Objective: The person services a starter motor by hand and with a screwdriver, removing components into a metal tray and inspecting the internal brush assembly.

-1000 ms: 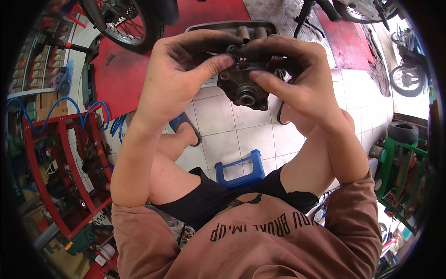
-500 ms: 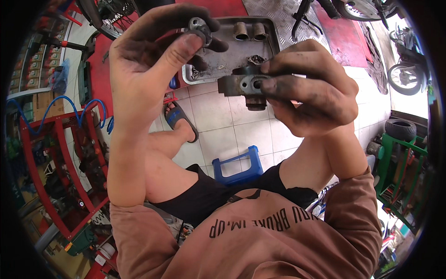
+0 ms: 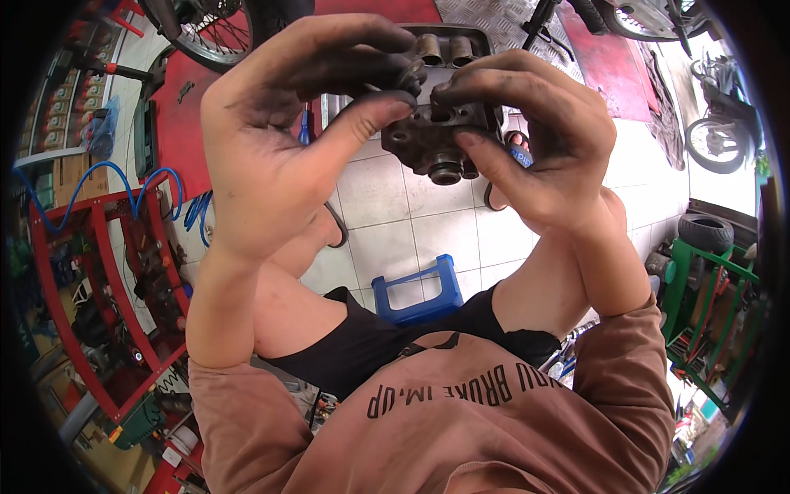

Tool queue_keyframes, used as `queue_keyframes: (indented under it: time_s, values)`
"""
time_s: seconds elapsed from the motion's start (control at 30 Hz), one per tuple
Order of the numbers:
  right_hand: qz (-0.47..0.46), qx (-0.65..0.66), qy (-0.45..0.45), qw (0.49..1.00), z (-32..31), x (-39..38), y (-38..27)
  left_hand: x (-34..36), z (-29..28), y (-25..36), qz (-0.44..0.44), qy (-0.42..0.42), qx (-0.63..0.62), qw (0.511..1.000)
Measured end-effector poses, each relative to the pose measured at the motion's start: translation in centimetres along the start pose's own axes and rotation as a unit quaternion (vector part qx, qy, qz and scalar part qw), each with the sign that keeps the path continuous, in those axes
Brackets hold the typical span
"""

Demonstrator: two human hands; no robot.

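My left hand (image 3: 280, 140), blackened at the fingers, pinches a small dark metal engine part (image 3: 411, 80) between thumb and fingertips. Close beside it, my right hand (image 3: 551, 132) grips a dark metal engine casting (image 3: 424, 142) by its right side, thumb below and fingers on top. Several holes show in the casting's face, and a round stepped boss (image 3: 445, 167) sticks out toward me. The small part is at the casting's upper left; whether the two touch I cannot tell. Fingers hide much of both.
Behind my hands lies a metal tray (image 3: 481, 33) with two metal sleeves (image 3: 429, 49). A blue-handled tool (image 3: 305, 128) stands beside it. A blue stool (image 3: 417, 309) is between my legs. Motorbike wheels (image 3: 210, 37) are ahead; a red rack (image 3: 103, 272) and green rack (image 3: 712, 284) flank me.
My left hand has moved right with the small part, up to the casting. My right hand has turned the casting, so more of its broad holed face shows.
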State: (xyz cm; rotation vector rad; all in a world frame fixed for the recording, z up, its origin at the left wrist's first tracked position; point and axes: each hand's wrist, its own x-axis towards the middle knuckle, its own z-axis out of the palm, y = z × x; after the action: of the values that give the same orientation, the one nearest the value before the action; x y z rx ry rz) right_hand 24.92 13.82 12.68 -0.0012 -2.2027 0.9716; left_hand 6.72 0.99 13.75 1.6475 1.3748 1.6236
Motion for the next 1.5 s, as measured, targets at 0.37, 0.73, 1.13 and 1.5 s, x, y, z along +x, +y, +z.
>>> queue_keyframes:
  time_s: [0.37, 0.73, 1.13, 1.5]
  values:
    - [0.062, 0.014, 0.022, 0.998, 0.0, -0.4, -0.1, -0.1, 1.1, -0.4, -0.019, 0.019, 0.033, 0.999]
    - [0.05, 0.007, 0.05, 0.997, 0.0, -0.7, -0.5, 0.1, 1.3, -1.3, 0.063, 0.002, 0.123, 0.99]
    - [0.082, 0.095, 0.08, 0.989, 0.1, -0.3, 0.5, 0.6, 1.7, -0.6, 0.126, -0.013, 0.289, 0.949]
    - [0.29, 0.047, 0.061, 0.954, 0.4, 0.8, -2.2, 0.3, 1.5, -1.2, 0.157, -0.001, 0.343, 0.926]
